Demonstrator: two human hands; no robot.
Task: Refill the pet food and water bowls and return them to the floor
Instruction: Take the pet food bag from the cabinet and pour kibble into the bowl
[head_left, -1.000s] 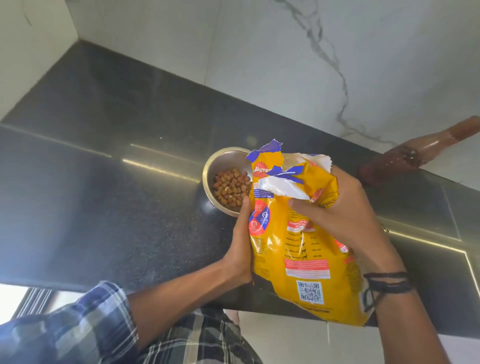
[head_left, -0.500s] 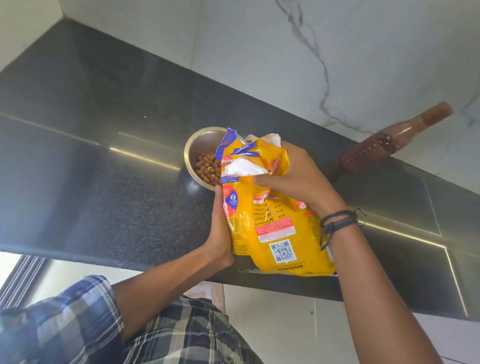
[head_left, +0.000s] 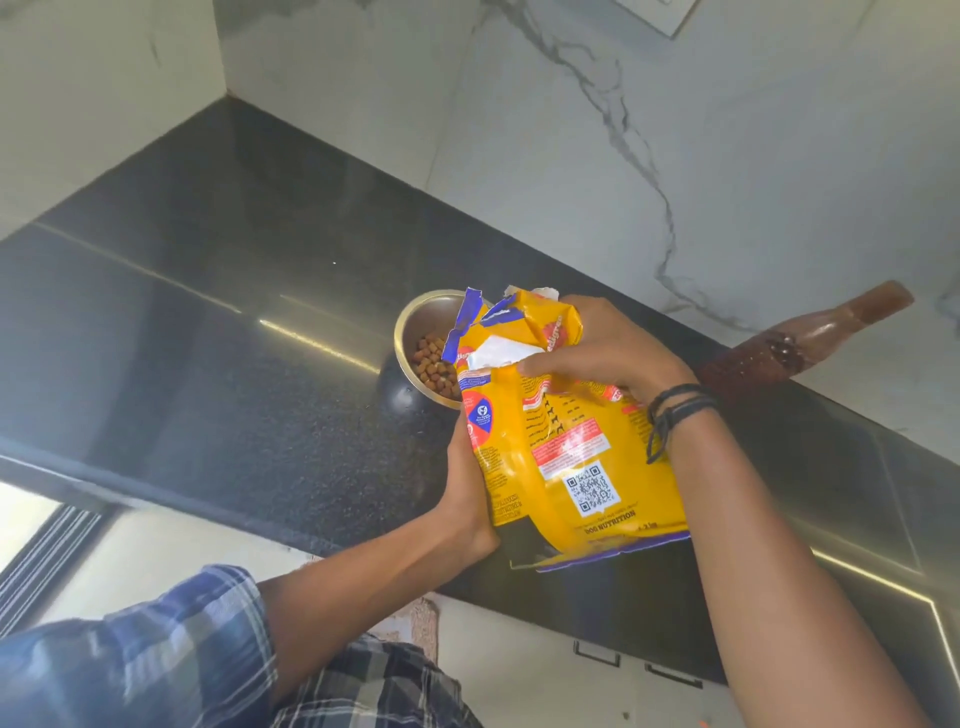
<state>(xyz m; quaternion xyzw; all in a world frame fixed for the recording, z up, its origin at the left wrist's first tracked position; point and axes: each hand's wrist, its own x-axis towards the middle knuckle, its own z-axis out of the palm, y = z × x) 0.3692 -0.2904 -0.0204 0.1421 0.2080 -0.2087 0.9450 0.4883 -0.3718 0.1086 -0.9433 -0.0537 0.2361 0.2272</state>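
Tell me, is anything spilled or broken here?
Only the food bag looks odd: its top is ripped ragged, with torn flaps sticking up beside the bowl. No food shows spilled on the counter.

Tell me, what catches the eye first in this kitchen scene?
The bright yellow dog food bag at the centre, gripped by the right hand near its torn top and by the left hand at its side. Just behind it on the black counter stands a steel bowl holding brown kibble. A brown bottle sits far right by the marble wall.
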